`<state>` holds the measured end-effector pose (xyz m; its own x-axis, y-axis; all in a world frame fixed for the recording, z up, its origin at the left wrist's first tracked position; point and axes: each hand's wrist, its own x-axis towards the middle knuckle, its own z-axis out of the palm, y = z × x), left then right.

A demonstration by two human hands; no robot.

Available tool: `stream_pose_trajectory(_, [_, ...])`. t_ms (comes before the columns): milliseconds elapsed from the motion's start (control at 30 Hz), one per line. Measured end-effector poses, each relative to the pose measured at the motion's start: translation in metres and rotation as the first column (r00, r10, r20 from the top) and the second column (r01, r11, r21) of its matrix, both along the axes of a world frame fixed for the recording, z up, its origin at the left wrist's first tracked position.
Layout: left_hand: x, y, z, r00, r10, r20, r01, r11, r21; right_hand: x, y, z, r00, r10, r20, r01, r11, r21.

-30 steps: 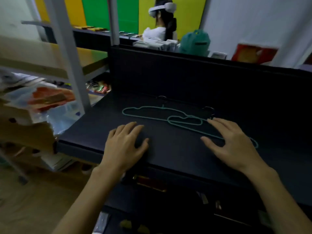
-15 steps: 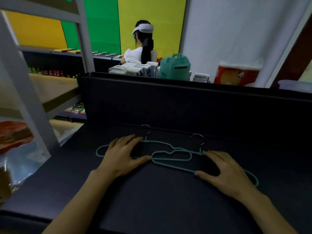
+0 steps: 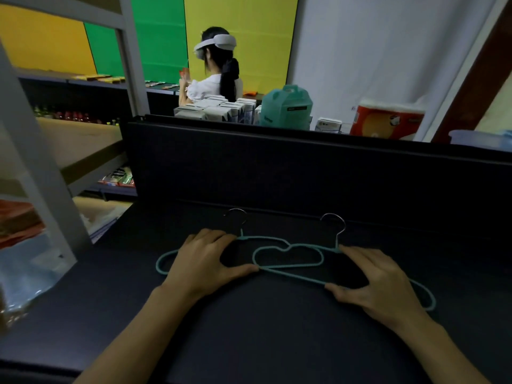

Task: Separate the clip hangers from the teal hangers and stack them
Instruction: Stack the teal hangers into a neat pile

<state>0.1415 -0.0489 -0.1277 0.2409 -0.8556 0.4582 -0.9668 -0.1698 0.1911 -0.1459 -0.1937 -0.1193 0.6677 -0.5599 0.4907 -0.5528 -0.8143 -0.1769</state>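
Two teal wire hangers with metal hooks lie overlapping on the dark table (image 3: pixel 249 333). The left teal hanger (image 3: pixel 162 263) has my left hand (image 3: pixel 205 259) laid over it, thumb against its lower bar and fingers near its neck. The right teal hanger (image 3: pixel 293 277) lies under my right hand (image 3: pixel 379 281), whose thumb presses the lower bar while the fingertips reach the base of the hook. The two hangers cross in the middle between my hands. I see no clip hanger.
A dark upright panel (image 3: pixel 277 167) closes the table's far side. A white shelf post (image 3: pixel 41 176) stands at the left. Behind the panel are boxes (image 3: pixel 216 109), a teal bag (image 3: pixel 286 106), a red package (image 3: pixel 388 120) and a person (image 3: pixel 221 79) facing away.
Both hands have moved forward from the bare table onto the two hangers, one hand per hanger. My view has tilted upward and come closer to the hangers.
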Motion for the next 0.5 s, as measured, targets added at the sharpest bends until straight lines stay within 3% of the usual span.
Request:
stream_pose_trajectory(267, [-0.006, 0.014, 0.011, 0.997, -0.058, 0.041, 0.059, 0.998, -0.007, -0.033, 0.036, 0.004, 0.984, -0.18, -0.005, 0.176, 0.964, -0.197])
stream_pose_trajectory(500, [-0.039, 0.028, 0.015, 0.968, -0.227, 0.103, 0.232, 0.972, -0.045, -0.086, 0.093, 0.01, 0.955, -0.293, 0.055, 0.298, 0.938, -0.175])
